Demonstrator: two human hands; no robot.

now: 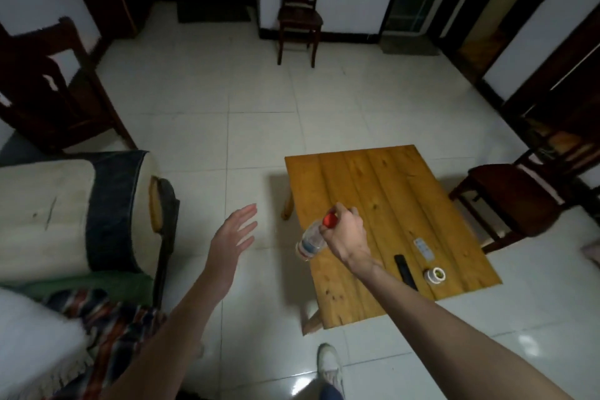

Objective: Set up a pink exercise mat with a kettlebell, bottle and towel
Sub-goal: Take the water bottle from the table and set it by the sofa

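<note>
Two bare hands are seen reaching forward over a pale tiled floor (259,127). Nearest the camera, a white shoe (329,364) is planted on the tiles, and a striped blanket (107,312) is draped at the lower left beside a cushioned seat (48,214). The left hand (232,237) is held out in the air with fingers spread and straight, and nothing is gripped by it. The right hand (342,230) is curled round the neck of a clear plastic bottle (313,239), just below its red cap (330,220). The bottle is tilted, its base hanging lower and to the left, at the near left edge of a low wooden table (373,185) and apart from its top. Whether any liquid is held in the bottle cannot be told; a label band is visible on its body. On the table's near right part, a black remote (405,271), a white remote (423,247) and a roll of tape (434,275) are laid close together. Farther off, a dark wooden chair (516,198) is placed just right of the table. A second chair (300,16) is set against the far wall.
</note>
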